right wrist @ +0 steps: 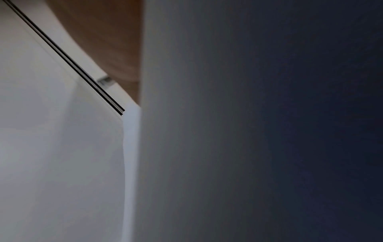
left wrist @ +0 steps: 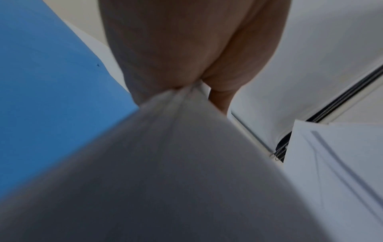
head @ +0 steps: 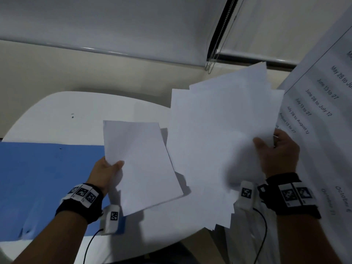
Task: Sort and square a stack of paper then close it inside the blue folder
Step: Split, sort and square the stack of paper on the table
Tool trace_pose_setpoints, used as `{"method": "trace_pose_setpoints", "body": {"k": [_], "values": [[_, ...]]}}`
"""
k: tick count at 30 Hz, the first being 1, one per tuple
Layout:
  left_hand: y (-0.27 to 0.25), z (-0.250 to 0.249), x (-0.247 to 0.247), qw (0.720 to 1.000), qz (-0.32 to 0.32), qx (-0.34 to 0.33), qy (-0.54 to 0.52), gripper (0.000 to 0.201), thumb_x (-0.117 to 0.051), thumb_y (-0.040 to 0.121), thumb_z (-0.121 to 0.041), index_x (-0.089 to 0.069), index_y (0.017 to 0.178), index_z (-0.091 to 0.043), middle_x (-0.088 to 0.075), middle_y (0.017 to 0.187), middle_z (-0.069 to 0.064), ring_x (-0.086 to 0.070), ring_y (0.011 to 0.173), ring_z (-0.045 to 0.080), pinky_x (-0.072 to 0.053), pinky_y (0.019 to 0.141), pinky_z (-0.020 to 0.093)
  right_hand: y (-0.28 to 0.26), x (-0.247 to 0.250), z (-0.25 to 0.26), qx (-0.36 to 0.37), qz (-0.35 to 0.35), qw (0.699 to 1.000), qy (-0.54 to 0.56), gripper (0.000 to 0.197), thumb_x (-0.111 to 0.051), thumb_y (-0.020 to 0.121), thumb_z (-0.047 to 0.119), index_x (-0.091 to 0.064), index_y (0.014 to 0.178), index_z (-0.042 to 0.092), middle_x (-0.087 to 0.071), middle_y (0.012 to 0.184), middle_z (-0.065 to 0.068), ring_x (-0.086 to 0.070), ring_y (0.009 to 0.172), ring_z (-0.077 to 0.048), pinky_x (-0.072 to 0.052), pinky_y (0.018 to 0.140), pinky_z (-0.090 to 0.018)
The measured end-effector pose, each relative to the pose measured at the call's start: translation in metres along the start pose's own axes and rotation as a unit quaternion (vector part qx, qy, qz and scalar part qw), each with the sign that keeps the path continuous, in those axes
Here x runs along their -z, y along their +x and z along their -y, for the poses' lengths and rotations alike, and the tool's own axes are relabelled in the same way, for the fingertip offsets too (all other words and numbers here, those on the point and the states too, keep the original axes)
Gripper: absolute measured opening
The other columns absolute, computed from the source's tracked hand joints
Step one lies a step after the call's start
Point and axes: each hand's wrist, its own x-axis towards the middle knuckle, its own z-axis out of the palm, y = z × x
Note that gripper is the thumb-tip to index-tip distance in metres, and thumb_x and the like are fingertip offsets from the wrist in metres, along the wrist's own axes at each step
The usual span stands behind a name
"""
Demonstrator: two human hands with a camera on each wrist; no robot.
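My left hand (head: 109, 168) pinches the lower left edge of a small white sheaf (head: 141, 164), held tilted above the table; the left wrist view shows that sheaf (left wrist: 165, 163) bunched between thumb and fingers. My right hand (head: 274, 151) grips a bigger, fanned-out bundle of white sheets (head: 219, 141) by its right edge, thumb on top; the sheets are uneven and splayed. In the right wrist view the paper (right wrist: 248, 131) fills most of the picture. The blue folder (head: 43, 183) lies open and flat on the table's left part, under my left forearm, and shows blue (left wrist: 51, 98) beside the left hand.
A round white table (head: 57, 111) carries the folder. A printed sheet with date ranges (head: 320, 103) stands close at the right edge of the head view. Behind are a pale wall, white roller blinds (head: 114, 25) and a hanging bead chain (head: 215, 54).
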Motion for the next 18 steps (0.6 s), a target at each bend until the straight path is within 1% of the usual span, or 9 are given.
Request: {"method": "trace_pose_setpoints", "body": {"k": [2,5,7,9,11,13,14,16,18], "values": [[0.006,0.003,-0.004,0.999,0.002,0.005,0.033,0.030,-0.069,0.092,-0.020,-0.066,0.121,-0.011,-0.072,0.110,0.009,-0.068,0.100,0.028,-0.055,0.086,0.041,0.007,0.008,0.005,0.017,-0.009,1.000,0.001,0.023,-0.076,0.078,0.012,-0.069,0.100,0.009,-0.068,0.077,-0.005,-0.055,0.059,0.019,-0.039,0.057,0.001],[0.010,0.007,-0.010,0.997,0.015,0.007,0.072,0.030,-0.073,0.083,-0.031,-0.068,0.110,-0.018,-0.074,0.105,0.008,-0.069,0.097,0.031,-0.056,0.090,0.054,0.018,0.015,0.009,0.039,-0.016,0.999,0.004,0.021,-0.075,0.079,0.014,-0.069,0.099,0.009,-0.070,0.070,0.006,-0.055,0.060,0.021,-0.038,0.058,0.002],[0.009,0.010,-0.020,0.996,0.036,0.014,0.082,0.033,-0.072,0.081,-0.034,-0.069,0.109,-0.018,-0.074,0.104,0.008,-0.069,0.097,0.031,-0.056,0.089,0.054,0.023,0.014,0.012,0.045,-0.006,0.999,0.011,0.021,-0.076,0.078,0.017,-0.069,0.098,0.013,-0.069,0.069,0.007,-0.058,0.060,0.013,-0.040,0.058,-0.002],[0.004,0.007,-0.035,0.995,0.056,0.023,0.075,0.028,-0.071,0.089,-0.026,-0.067,0.114,-0.013,-0.072,0.105,0.009,-0.067,0.099,0.031,-0.056,0.090,0.051,0.026,0.007,0.011,0.047,0.010,0.999,0.019,0.022,-0.077,0.077,0.016,-0.069,0.097,0.014,-0.069,0.072,0.000,-0.059,0.062,0.001,-0.043,0.058,-0.007],[0.007,0.011,-0.048,0.995,0.069,0.048,0.046,0.023,-0.063,0.096,-0.019,-0.063,0.116,-0.009,-0.070,0.103,0.011,-0.064,0.097,0.031,-0.055,0.084,0.045,0.026,-0.005,0.003,0.038,0.055,0.997,0.030,0.020,-0.077,0.077,0.013,-0.069,0.095,0.014,-0.069,0.072,0.001,-0.061,0.063,0.000,-0.047,0.059,-0.013],[0.005,0.011,-0.056,0.993,0.083,0.083,0.018,0.020,-0.054,0.102,-0.023,-0.063,0.113,-0.008,-0.069,0.099,0.015,-0.063,0.092,0.031,-0.053,0.080,0.042,0.024,-0.023,-0.016,0.003,0.127,0.991,0.041,0.021,-0.077,0.076,0.007,-0.068,0.093,0.015,-0.071,0.076,0.001,-0.063,0.062,0.003,-0.054,0.062,-0.023],[0.006,0.013,-0.057,0.991,0.090,0.104,-0.001,0.023,-0.050,0.104,-0.027,-0.063,0.113,-0.011,-0.071,0.104,0.016,-0.065,0.094,0.032,-0.055,0.083,0.043,0.021,-0.033,-0.028,-0.021,0.169,0.985,0.041,0.023,-0.078,0.076,0.005,-0.068,0.094,0.016,-0.072,0.080,-0.002,-0.066,0.066,-0.003,-0.056,0.064,-0.027],[0.007,0.016,-0.061,0.986,0.086,0.142,-0.031,0.031,-0.046,0.105,-0.038,-0.065,0.117,-0.017,-0.073,0.111,0.012,-0.069,0.101,0.032,-0.055,0.092,0.046,0.010,-0.058,-0.054,-0.062,0.242,0.968,0.007,0.025,-0.078,0.077,0.005,-0.067,0.098,0.014,-0.072,0.092,-0.007,-0.068,0.079,-0.017,-0.054,0.064,-0.022],[0.007,0.017,-0.064,0.982,0.069,0.168,-0.043,0.045,-0.045,0.101,-0.052,-0.067,0.117,-0.015,-0.072,0.111,0.010,-0.068,0.103,0.031,-0.053,0.096,0.048,-0.010,-0.085,-0.072,-0.110,0.285,0.952,-0.011,0.024,-0.077,0.079,0.005,-0.066,0.101,0.008,-0.069,0.095,-0.006,-0.064,0.083,-0.020,-0.048,0.063,-0.017]]}}
